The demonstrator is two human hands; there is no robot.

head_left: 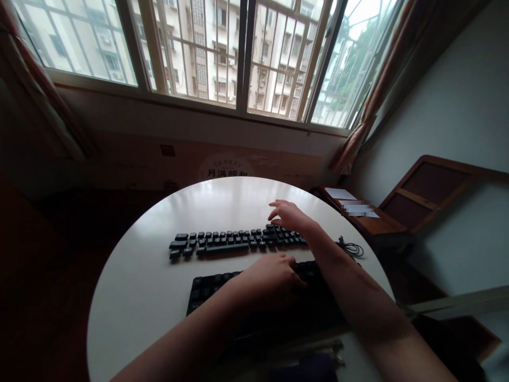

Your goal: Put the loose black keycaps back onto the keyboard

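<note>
A black keyboard [200, 293] lies near me on the round white table, with keycaps showing at its left end. My left hand [272, 276] rests over its upper middle, fingers curled down in a closed shape. Whatever those fingertips hold, if anything, is hidden beneath the hand. Beyond the keyboard, loose black keycaps [180, 244] are laid out in rows, a long space bar [227, 248] among them. Reaching over the right part of these rows is my right hand [289, 215], its fingers apart and nothing visible in them. My right forearm covers the keyboard's right side.
A coiled black cable [352, 248] lies at the right on the white table [131, 276]. Dark purple and metallic items [314, 366] sit at the near edge, partly blurred. A wooden chair [421, 185] holding papers [358, 208] stands beyond the table's right side, below the windows.
</note>
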